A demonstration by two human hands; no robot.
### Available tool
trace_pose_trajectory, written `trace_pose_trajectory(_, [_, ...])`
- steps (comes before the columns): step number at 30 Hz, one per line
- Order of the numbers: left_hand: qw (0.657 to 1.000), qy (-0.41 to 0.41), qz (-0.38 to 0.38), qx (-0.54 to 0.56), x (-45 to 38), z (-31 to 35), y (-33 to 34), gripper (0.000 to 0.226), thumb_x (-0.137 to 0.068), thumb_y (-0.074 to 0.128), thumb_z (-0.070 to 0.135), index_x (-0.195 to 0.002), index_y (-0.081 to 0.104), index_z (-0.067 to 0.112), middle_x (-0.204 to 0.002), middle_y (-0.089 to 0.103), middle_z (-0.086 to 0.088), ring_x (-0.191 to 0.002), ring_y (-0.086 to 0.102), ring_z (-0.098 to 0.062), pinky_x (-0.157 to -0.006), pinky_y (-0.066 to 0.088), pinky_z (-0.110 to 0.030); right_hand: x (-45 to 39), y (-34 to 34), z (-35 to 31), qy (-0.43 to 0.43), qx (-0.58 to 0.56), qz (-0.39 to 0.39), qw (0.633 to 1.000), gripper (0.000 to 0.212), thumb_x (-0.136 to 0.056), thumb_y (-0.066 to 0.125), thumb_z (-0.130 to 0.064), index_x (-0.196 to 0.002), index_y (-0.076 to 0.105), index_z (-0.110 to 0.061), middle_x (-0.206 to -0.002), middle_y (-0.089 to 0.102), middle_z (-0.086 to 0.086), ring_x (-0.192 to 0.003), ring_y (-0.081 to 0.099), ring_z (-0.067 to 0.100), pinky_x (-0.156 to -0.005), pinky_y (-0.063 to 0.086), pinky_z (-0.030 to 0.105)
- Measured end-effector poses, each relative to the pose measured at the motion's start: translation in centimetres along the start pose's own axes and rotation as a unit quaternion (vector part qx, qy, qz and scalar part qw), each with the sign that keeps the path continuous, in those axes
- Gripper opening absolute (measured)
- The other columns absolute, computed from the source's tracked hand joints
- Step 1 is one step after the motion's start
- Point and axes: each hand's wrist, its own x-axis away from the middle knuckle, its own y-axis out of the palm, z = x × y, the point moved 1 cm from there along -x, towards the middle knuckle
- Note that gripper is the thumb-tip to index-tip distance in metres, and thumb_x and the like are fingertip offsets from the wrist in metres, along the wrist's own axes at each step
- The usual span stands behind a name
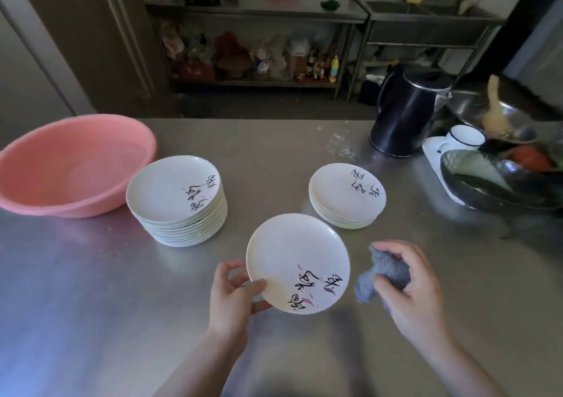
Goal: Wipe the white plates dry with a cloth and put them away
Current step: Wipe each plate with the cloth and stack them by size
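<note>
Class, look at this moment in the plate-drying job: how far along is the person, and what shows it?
Likely done: the shorter stack on the right, probably wiped plates. In hand: the left hand holds one plate by its rim, and the right hand grips the grey cloth beside it. Left: the taller stack by the pink basin, then putting everything away.

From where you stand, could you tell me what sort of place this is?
Probably a working kitchen, perhaps a commercial one: a steel counter, stacks of white plates, a steel sink against the far wall, and a kettle beside pans.
</note>
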Motion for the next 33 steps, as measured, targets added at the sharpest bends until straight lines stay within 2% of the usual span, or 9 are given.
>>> trace_pose_trajectory(3, [0.999, -0.029, -0.021, -0.021, 0.6, -3.0, 1.8, 0.033, -0.081, 0.055, -0.021, -0.101, 0.052, 0.005, -0.093, 0.064, -0.02, -0.072, 0.063, -0.03, -0.05, 0.057, -0.034, 1.1, -1.9, 2.2, 0.013, 0.023, -0.013, 1.0, 0.044, -0.064, 0.055, -0.002, -0.103, 0.063, -0.02, -0.107, 0.06, -0.008, -0.101, 0.057, 0.014, -0.088, 0.043, 0.024])
trace_pose_trajectory(8, [0.997, -0.058, -0.021, -0.051, 1.6, -6.3, 3.2, 0.034, -0.081, 0.053, -0.022, -0.1, 0.051, 0.005, -0.086, 0.066, -0.017, -0.049, 0.061, -0.021, -0.044, 0.051, -0.031, 1.9, -3.6, 3.9, 0.022, 0.021, -0.035, 0.999, 0.044, -0.065, 0.055, -0.003, -0.104, 0.063, -0.021, -0.106, 0.058, -0.016, -0.102, 0.056, 0.01, -0.089, 0.041, 0.016])
trace_pose_trajectory(12, [0.997, -0.059, -0.002, -0.058, 1.6, -8.0, 3.4, 0.035, -0.081, 0.052, -0.022, -0.102, 0.051, 0.006, -0.09, 0.065, -0.019, -0.065, 0.064, -0.029, -0.055, 0.055, -0.04, 1.5, -3.6, 4.1, 0.023, 0.005, -0.06, 0.998, 0.044, -0.066, 0.056, -0.003, -0.105, 0.063, -0.02, -0.107, 0.059, -0.013, -0.104, 0.057, 0.011, -0.087, 0.04, 0.013])
trace_pose_trajectory(18, [0.988, -0.029, 0.036, -0.147, 0.4, -9.3, 2.8, 0.038, -0.082, 0.057, -0.018, -0.097, 0.05, 0.016, -0.099, 0.068, -0.016, -0.086, 0.066, -0.032, -0.057, 0.057, -0.039, 0.7, -2.0, 4.2, 0.044, -0.044, -0.098, 0.993, 0.042, -0.068, 0.059, -0.009, -0.105, 0.061, -0.029, -0.107, 0.062, -0.013, -0.104, 0.059, 0.013, -0.086, 0.042, 0.016])
trace_pose_trajectory(22, [0.954, 0.008, 0.05, -0.295, 0.2, -9.0, 2.2, 0.038, -0.079, 0.071, -0.001, -0.099, 0.052, 0.026, -0.097, 0.069, 0.002, -0.087, 0.067, -0.016, -0.075, 0.058, -0.045, 0.3, -0.2, 4.6, 0.052, -0.058, -0.112, 0.991, 0.039, -0.07, 0.061, -0.012, -0.103, 0.059, -0.033, -0.105, 0.06, -0.02, -0.102, 0.058, 0.01, -0.084, 0.041, 0.014])
trace_pose_trajectory(25, [0.935, 0.027, 0.032, -0.352, 0.2, -8.6, 1.9, 0.039, -0.078, 0.075, 0.005, -0.105, 0.055, 0.025, -0.097, 0.063, 0.007, -0.085, 0.062, -0.008, -0.084, 0.053, -0.036, 0.1, 1.5, 4.8, 0.037, -0.062, -0.113, 0.991, 0.037, -0.072, 0.062, -0.01, -0.104, 0.06, -0.027, -0.105, 0.058, -0.018, -0.105, 0.058, 0.01, -0.087, 0.041, 0.014])
trace_pose_trajectory(28, [0.928, 0.063, 0.04, -0.365, -0.2, -8.4, 1.6, 0.049, -0.077, 0.077, 0.007, -0.117, 0.053, 0.023, -0.106, 0.053, 0.0, -0.086, 0.056, -0.005, -0.081, 0.044, -0.025, 0.4, 3.4, 5.4, -0.008, -0.028, -0.126, 0.992, 0.036, -0.074, 0.067, -0.005, -0.103, 0.061, -0.025, -0.111, 0.056, -0.01, -0.107, 0.055, 0.005, -0.089, 0.038, 0.011])
trace_pose_trajectory(30, [0.922, 0.084, 0.028, -0.377, -0.6, -8.2, 1.8, 0.049, -0.079, 0.075, 0.006, -0.12, 0.053, 0.023, -0.109, 0.053, 0.0, -0.087, 0.055, 0.0, -0.076, 0.039, -0.018, 1.0, 4.3, 6.3, -0.011, 0.017, -0.167, 0.986, 0.035, -0.075, 0.068, -0.006, -0.102, 0.062, -0.027, -0.114, 0.053, -0.016, -0.108, 0.054, 0.002, -0.089, 0.037, 0.008])
trace_pose_trajectory(33, [0.905, 0.122, 0.015, -0.407, -1.6, -7.7, 2.6, 0.043, -0.082, 0.069, 0.006, -0.12, 0.058, 0.022, -0.109, 0.053, 0.002, -0.093, 0.058, -0.009, -0.078, 0.042, -0.022, 2.0, 4.7, 7.6, 0.006, 0.134, -0.214, 0.968, 0.031, -0.074, 0.074, -0.017, -0.103, 0.07, -0.027, -0.108, 0.057, -0.019, -0.106, 0.056, 0.013, -0.087, 0.035, 0.009])
